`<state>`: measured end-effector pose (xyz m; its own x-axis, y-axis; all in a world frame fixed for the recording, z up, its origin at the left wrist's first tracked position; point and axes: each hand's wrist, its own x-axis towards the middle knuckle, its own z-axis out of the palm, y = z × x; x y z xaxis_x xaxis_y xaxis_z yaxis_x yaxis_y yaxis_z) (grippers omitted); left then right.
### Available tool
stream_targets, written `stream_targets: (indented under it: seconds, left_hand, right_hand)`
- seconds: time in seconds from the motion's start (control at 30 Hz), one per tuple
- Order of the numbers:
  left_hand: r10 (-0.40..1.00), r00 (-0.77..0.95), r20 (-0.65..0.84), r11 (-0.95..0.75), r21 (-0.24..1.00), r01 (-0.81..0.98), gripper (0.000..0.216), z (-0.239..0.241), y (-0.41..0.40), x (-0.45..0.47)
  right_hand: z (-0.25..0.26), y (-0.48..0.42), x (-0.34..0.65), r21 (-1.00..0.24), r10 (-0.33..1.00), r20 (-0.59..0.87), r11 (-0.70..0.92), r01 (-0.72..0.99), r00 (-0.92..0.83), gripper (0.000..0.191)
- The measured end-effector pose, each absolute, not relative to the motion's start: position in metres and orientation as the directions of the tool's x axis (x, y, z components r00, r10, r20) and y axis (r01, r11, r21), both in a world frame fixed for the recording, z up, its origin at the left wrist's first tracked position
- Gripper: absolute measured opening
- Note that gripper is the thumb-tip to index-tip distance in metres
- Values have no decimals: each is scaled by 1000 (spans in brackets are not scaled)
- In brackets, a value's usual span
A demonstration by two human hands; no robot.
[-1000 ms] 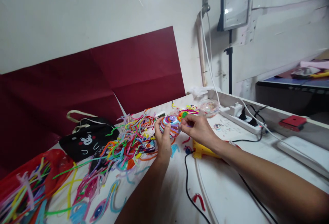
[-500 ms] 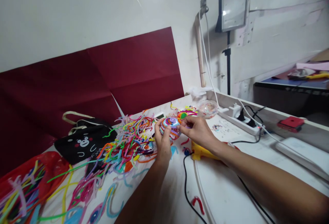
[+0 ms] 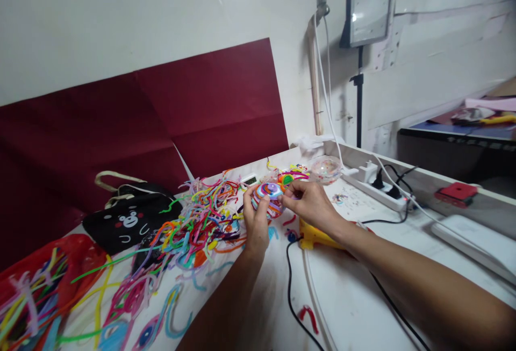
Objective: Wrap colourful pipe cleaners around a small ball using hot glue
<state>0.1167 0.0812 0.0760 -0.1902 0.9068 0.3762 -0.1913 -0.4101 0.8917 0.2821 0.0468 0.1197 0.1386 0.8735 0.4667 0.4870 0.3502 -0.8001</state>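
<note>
Sitting left of both hands, a red bag holds strips.

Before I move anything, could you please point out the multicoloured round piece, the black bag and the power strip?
Multicoloured round piece [image 3: 272,191]: head view, on its upper face.
Black bag [image 3: 129,220]: head view, on its printed front.
Power strip [image 3: 374,194]: head view, on its near side.

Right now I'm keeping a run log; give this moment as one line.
left hand: holding multicoloured coiled piece | right hand: at its right edge | nearby: colourful strands, yellow tool, power strip
</note>
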Motion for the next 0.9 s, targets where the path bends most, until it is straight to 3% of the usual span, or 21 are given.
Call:
stream_targets:
  seconds: [0.9]
  left_hand:
    - [908,-166,386,-415,884,-217,37,80,78,119]
  right_hand:
    - [128,47,290,-828,896,428,337,448,116,28]
